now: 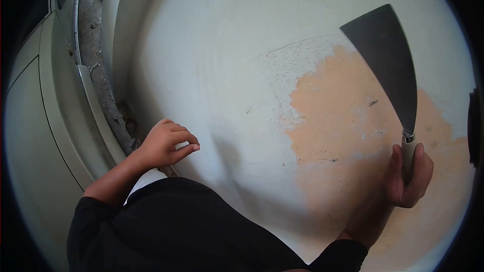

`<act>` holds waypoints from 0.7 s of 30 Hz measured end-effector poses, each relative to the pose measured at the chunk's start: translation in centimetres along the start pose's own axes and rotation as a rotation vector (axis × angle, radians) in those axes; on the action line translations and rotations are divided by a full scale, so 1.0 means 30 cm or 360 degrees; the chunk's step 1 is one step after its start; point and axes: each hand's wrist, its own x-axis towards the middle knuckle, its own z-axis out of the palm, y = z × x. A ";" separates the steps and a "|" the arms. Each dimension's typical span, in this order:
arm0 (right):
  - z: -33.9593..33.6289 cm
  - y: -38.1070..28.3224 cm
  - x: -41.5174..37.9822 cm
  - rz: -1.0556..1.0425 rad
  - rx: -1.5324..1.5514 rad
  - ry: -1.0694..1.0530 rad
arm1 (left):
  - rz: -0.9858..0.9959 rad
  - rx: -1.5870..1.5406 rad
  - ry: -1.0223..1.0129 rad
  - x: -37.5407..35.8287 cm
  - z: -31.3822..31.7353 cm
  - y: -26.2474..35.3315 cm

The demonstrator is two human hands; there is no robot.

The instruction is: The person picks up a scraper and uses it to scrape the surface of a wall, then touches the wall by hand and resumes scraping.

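My right hand (411,176) is wrapped round the pale handle of a wide scraper (385,55), its dark blade pointing up and slightly left in front of the wall. Behind the blade, a peach-coloured patch (333,116) shows on the white wall (212,45), with ragged edges and small dark marks. Short scratches lie to the patch's upper left. At the left, my left hand (169,143) hangs in front of the wall with its fingers loosely curled and thumb apart, holding nothing.
A pale car (55,106) stands along the left side. Between it and the wall runs a narrow strip of ground (93,35) with debris. A dark object (474,128) shows at the far right edge.
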 end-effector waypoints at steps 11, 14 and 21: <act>0.017 -0.046 -0.036 0.0070 -0.0070 -0.0256 | 0.0044 -0.0004 -0.0077 0.008 0.059 -0.020; -0.012 -0.014 -0.056 0.0063 -0.0186 -0.0188 | -0.0011 -0.0043 -0.0052 -0.011 0.087 -0.028; 0.014 -0.039 -0.031 0.0077 -0.0099 -0.0251 | -0.0012 -0.0052 -0.0118 -0.030 0.109 -0.017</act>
